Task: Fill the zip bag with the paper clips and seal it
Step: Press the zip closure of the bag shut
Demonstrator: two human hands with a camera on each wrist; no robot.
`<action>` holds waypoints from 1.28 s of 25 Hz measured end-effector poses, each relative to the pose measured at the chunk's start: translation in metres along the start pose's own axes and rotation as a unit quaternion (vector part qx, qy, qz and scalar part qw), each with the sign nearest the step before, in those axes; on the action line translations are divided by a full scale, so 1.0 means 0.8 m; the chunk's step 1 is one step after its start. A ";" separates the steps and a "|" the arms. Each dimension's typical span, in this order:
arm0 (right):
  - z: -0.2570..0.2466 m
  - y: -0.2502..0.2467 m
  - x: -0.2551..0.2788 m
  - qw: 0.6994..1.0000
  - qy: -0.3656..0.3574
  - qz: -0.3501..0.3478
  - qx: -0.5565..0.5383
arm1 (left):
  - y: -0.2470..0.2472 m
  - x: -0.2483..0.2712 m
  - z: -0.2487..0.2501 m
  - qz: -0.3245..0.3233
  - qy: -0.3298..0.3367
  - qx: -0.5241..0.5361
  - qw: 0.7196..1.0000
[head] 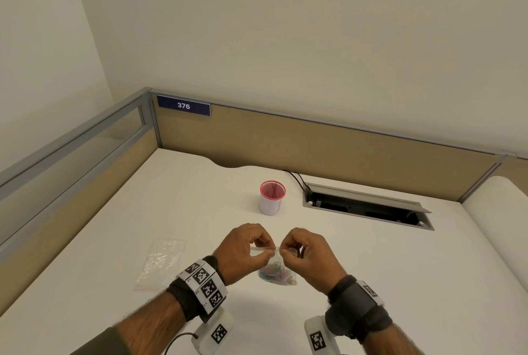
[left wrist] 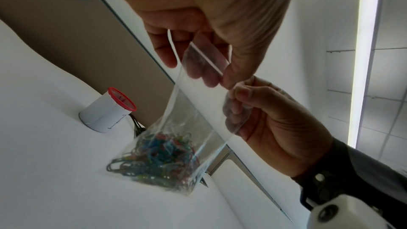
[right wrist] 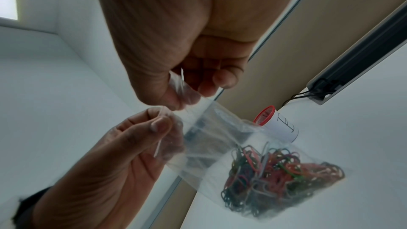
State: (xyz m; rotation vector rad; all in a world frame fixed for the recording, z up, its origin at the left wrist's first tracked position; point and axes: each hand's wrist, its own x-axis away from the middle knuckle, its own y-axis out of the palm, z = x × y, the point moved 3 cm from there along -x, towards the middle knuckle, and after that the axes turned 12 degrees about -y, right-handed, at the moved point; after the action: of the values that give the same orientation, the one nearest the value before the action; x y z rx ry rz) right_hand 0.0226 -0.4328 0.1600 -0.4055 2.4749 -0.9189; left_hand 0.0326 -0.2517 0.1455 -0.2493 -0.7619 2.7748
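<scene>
My left hand (head: 245, 249) and right hand (head: 307, 251) pinch the top edge of the zip bag (left wrist: 193, 111) side by side, thumb against forefinger in each grip, the two pinches almost touching at the middle of the mouth. The bag hangs straight down from my fingers, its long axis vertical and its zip strip running across from one hand to the other. Its bottom, weighted by a tangle of coloured paper clips (right wrist: 279, 178), rests on the white surface (head: 371, 283) directly below and between my wrists. Neither hand is nearer; the strip is shared equally, so the seal should run outward from the centre, each hand sliding toward its own corner.

From the wrist views the mouth appears partly parted near my left fingers (left wrist: 165, 53), though the clear film makes that hard to confirm.

Beyond the bag, farther from me, stands a white cup with a red rim (head: 272, 197), well apart from my hands. A second, empty clear bag (head: 160, 263) lies flat on the surface to my left, also apart. A cable hatch (head: 368, 206) sits open to the far right. Nothing stands between my fingers and the strip's two ends.
</scene>
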 end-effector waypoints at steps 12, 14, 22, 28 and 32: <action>-0.006 0.002 0.001 1.000 -0.011 0.004 -0.007 | 0.001 0.004 0.003 0.008 -0.024 0.014 1.000; -0.006 0.001 0.001 1.000 0.000 0.005 -0.014 | -0.002 0.003 0.005 0.017 -0.023 0.017 0.999; -0.001 -0.011 0.001 0.998 0.002 0.047 -0.030 | -0.018 -0.001 0.000 0.051 -0.038 0.044 0.997; -0.010 -0.009 -0.004 0.997 0.002 0.061 -0.041 | -0.023 0.001 0.003 0.059 -0.033 0.054 0.996; -0.014 -0.008 -0.006 0.996 0.006 0.067 -0.053 | -0.023 0.002 0.003 0.056 -0.030 0.050 0.997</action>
State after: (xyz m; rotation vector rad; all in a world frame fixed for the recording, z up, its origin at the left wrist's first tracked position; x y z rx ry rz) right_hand 0.0214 -0.4300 0.1734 -0.2663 2.5343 -0.7413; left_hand 0.0340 -0.2369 0.1574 -0.1975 -0.6397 2.9284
